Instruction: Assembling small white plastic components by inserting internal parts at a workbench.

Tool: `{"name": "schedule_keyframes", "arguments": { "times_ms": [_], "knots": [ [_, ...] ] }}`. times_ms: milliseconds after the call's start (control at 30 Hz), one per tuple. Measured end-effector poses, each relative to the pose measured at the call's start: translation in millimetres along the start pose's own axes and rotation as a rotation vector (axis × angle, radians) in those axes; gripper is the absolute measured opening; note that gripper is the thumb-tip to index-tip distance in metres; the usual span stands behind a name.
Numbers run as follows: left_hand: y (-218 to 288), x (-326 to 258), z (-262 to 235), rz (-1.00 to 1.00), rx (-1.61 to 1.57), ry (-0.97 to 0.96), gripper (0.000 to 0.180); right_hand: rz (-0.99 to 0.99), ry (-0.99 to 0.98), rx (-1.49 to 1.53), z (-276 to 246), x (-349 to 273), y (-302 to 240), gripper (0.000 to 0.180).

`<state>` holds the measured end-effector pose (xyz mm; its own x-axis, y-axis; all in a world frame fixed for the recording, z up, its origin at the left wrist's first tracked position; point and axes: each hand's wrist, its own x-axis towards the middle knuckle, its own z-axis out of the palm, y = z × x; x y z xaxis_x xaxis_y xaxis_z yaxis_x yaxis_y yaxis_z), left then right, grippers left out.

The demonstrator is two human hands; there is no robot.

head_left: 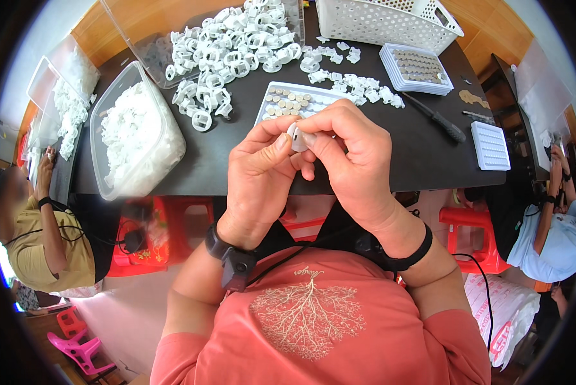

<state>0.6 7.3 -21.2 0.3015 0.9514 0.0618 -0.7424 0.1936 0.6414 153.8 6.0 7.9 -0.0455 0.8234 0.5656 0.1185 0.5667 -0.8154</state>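
Note:
My left hand (259, 176) and my right hand (352, 157) meet above the near edge of a black table (423, 160). Together they pinch one small white plastic part (296, 136) between thumbs and fingertips. Just behind my hands lies a white tray (281, 93) with small round metal discs (288, 102) in its cells. A heap of white plastic ring-shaped parts (237, 51) covers the middle and back of the table.
A clear tub of white parts (134, 131) stands at left. A second tray of discs (416, 67), a white perforated basket (390, 22), a black-handled tool (439, 119) and a small empty white tray (490, 145) lie at right. Other people sit at both sides; red stools are below.

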Motion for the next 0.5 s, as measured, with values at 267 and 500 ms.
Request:
{"name": "schedule_keyframes", "arguments": {
  "times_ms": [267,500],
  "knots": [
    [-0.8,-0.4,6.1,0.046,0.019,-0.034,0.03,0.252,-0.033,0.164,-5.4,0.5,-6.1,0.009],
    [2.3,-5.5,29.9,0.14,0.31,0.082,0.028,-0.03,0.0,-0.07,-13.3,0.9,1.8,0.006]
  ]
}}
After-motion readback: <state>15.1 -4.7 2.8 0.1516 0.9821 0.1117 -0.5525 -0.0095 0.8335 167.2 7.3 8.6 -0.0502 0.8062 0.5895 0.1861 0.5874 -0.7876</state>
